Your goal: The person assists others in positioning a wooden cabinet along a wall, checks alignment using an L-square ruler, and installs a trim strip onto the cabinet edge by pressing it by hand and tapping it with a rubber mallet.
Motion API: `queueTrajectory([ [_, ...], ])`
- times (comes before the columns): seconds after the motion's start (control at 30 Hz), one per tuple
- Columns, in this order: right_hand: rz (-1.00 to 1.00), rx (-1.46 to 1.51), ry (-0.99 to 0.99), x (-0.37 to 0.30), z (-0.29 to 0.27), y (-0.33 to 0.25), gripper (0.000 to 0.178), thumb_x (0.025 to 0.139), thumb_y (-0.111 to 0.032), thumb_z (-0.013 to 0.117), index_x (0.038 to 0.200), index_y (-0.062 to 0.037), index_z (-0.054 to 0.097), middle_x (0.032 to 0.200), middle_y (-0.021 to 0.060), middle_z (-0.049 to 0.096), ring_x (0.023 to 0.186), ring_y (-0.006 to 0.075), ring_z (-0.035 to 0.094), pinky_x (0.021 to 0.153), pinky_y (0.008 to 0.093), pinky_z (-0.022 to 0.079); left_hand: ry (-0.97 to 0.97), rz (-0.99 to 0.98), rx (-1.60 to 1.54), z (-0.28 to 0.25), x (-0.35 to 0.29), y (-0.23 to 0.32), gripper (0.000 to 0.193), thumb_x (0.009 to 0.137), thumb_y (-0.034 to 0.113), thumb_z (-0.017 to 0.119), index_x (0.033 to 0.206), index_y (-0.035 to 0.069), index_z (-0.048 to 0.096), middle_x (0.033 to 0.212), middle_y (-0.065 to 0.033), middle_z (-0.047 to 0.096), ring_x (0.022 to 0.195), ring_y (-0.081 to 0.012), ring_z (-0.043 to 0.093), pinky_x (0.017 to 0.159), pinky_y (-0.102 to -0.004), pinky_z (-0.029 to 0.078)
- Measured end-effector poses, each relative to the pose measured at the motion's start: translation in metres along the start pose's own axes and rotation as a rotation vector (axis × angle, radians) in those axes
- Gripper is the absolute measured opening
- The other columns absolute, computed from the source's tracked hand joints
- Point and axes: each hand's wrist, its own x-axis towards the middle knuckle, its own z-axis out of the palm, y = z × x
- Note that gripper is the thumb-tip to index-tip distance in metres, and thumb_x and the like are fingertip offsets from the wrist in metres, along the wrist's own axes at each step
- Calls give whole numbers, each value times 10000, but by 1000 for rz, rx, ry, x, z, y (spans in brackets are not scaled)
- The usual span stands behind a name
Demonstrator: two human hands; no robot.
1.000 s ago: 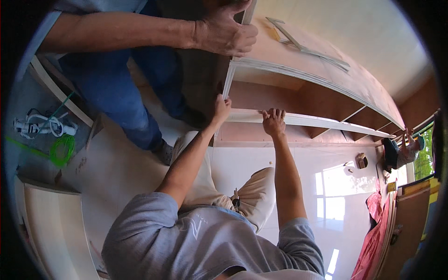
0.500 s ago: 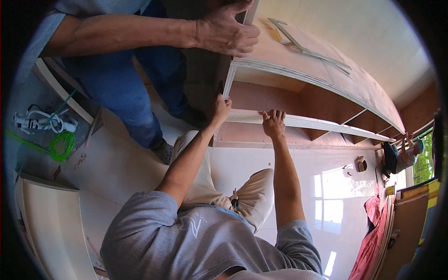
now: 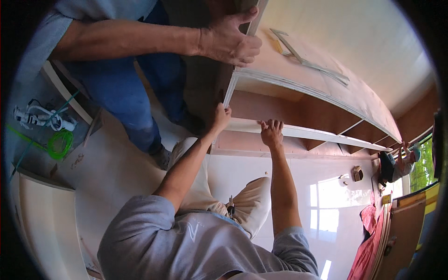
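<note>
I crouch before a brown wooden cabinet [image 3: 326,98] lying on its side. My grey shirt and beige knees fill the lower picture. My left hand [image 3: 219,119] grips the near end of a white-edged shelf board [image 3: 322,134], right where it meets an upright side panel [image 3: 229,91]. My right hand [image 3: 272,133] hooks its fingers over the same board's front edge, a little further along. A co-worker in blue jeans stands at the upper left, and their hand [image 3: 231,42] clamps the top of the upright panel.
A green cord coil [image 3: 58,144] and white cable bundle [image 3: 44,119] lie at the left. A pale board [image 3: 42,224] rests at lower left. On the glossy white floor sits a small object [image 3: 357,172]. Another person [image 3: 396,163], red cloth [image 3: 368,233] and wooden panels [image 3: 406,233] are at the right.
Both my hands stay on the shelf board. The co-worker's hand keeps its hold on the upright panel, and only the view shifts slightly.
</note>
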Motion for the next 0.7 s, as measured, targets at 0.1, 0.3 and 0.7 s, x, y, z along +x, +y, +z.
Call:
queueTrajectory([
  [0.1,9,-22,-4,2,8,14,527,892,-492,308,1132,-43,445,1214,214,395,1234,419,240,914,519,374,-55,-26,140,4,-2,11,285,825,215,554,740,-40,461,678,-245,552,665,-362,590,516,-411,421],
  [0.3,-45,29,175,0,9,-1,471,895,-442,350,1021,-13,498,1094,203,474,1114,404,329,950,475,285,154,59,-113,17,1,-16,250,831,194,537,762,-33,459,647,-186,552,597,-290,585,498,-394,410],
  [0.7,-154,352,270,-16,-109,-52,226,826,-185,558,987,-27,539,978,156,551,923,315,522,810,415,408,153,395,-311,-55,12,93,441,898,326,451,1194,-1,438,1030,-167,553,981,-261,531,860,-345,391],
])
